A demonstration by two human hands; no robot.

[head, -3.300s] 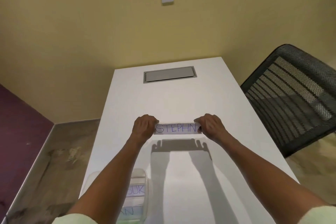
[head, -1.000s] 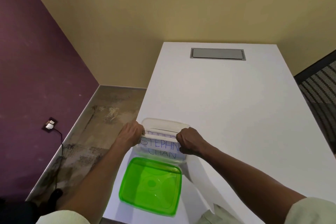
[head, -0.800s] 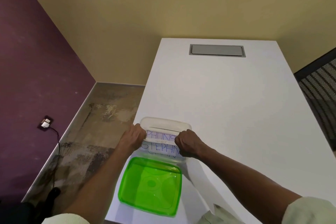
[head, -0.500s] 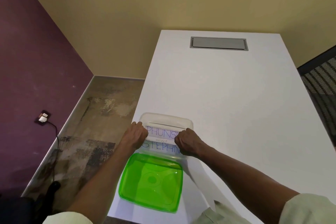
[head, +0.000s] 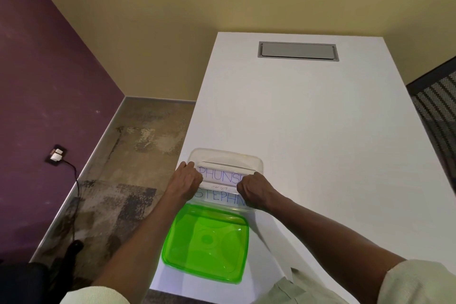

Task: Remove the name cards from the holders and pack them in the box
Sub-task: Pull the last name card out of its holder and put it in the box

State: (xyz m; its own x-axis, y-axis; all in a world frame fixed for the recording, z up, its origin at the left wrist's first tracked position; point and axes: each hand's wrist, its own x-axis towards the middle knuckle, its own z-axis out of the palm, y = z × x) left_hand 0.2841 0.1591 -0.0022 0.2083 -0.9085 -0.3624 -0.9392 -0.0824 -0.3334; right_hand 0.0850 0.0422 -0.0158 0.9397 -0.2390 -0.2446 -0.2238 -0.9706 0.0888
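A clear plastic box (head: pixel 256 163) sits at the left edge of the white table (head: pixel 308 118). Inside it stand name cards in clear holders. The one reading "PHUNS…" (head: pixel 220 176) is behind the "STEPHN" card (head: pixel 217 197). My left hand (head: pixel 185 184) and my right hand (head: pixel 255 189) reach into the box, each with fingers curled around one end of the "STEPHN" card, which rests low in the box's near half. A further holder edge (head: pixel 227 164) shows at the back of the box.
The box's green lid (head: pixel 206 242) lies flat on the table just in front of the box. A grey cable hatch (head: pixel 297 50) is set in the table's far end. A black mesh chair (head: pixel 439 101) stands at the right. A wall socket with cable (head: pixel 56 154) is at left.
Both hands carried the "STEPHN" card from mid-table to the box at the left edge and lowered it in, in front of the "PHUNS…" card. The view turned left.
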